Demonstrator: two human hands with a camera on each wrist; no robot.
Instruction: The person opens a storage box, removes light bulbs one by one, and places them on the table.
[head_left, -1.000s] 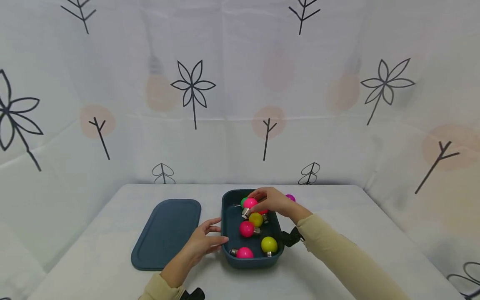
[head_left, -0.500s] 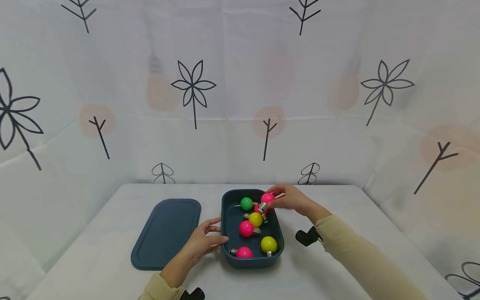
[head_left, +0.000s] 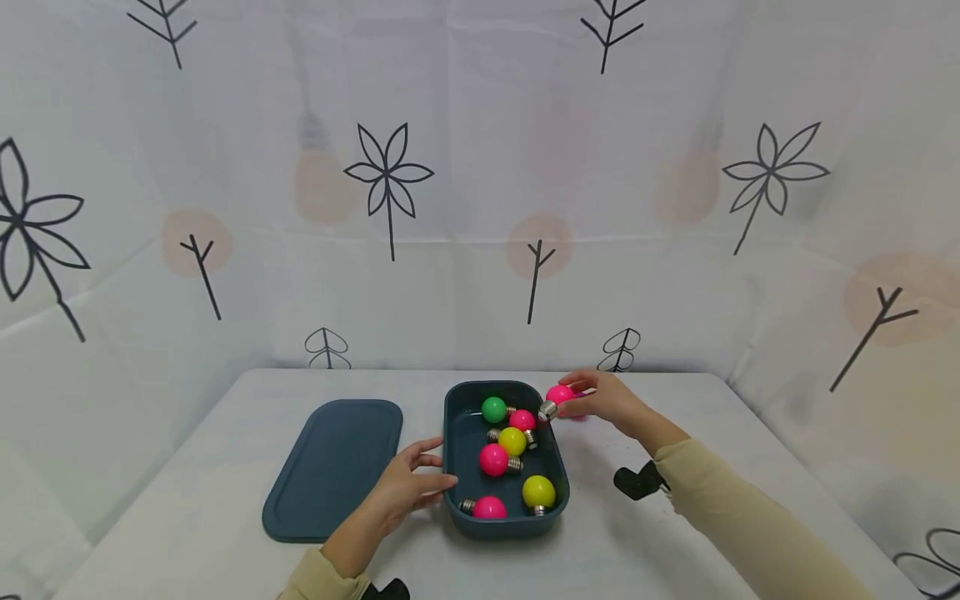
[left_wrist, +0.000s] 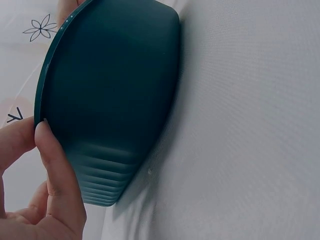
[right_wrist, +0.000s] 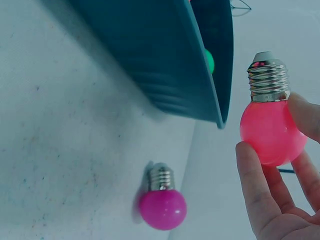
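1. Logged first: one glossy hot-pink globe bulb with a silvery screw base (right_wrist: 273, 131), off the surface, just past the far right rim of a deep, dark-teal, rounded rectangular bin (head_left: 501, 527).
2. Held in the right hand (head_left: 606, 404), clamped by thumb and fingertips across the globe. Threads mostly exposed; in the head view, pointed down and toward the bin. Probably gripped there for the broad, round surface.
3. Below and near the raised bulb: noted a glossy magenta-purple globe bulb (right_wrist: 163, 209) lying on the white tabletop (head_left: 645, 550), outside the bin, partly masked by the right hand in the head view.
4. Found the left hand (head_left: 405, 479) clamped on the bin's left rim, one digit pressed to the outer wall. Presumably to keep the bin from sliding.
5. Counted six inside, all loose, at mixed angles: green bulb (head_left: 493, 409), far pink bulb (head_left: 522, 420), middle yellow bulb (head_left: 512, 442), middle pink bulb (head_left: 494, 459), near yellow bulb (head_left: 538, 492), near pink bulb (head_left: 490, 507).
6. Left of the bin, apart and flat: recorded a slate-blue rounded rectangular panel (head_left: 333, 471). Possibly a lid, judging by the similar outline.
7. Farther back: white fabric backdrop with black plant drawings (head_left: 450, 292).
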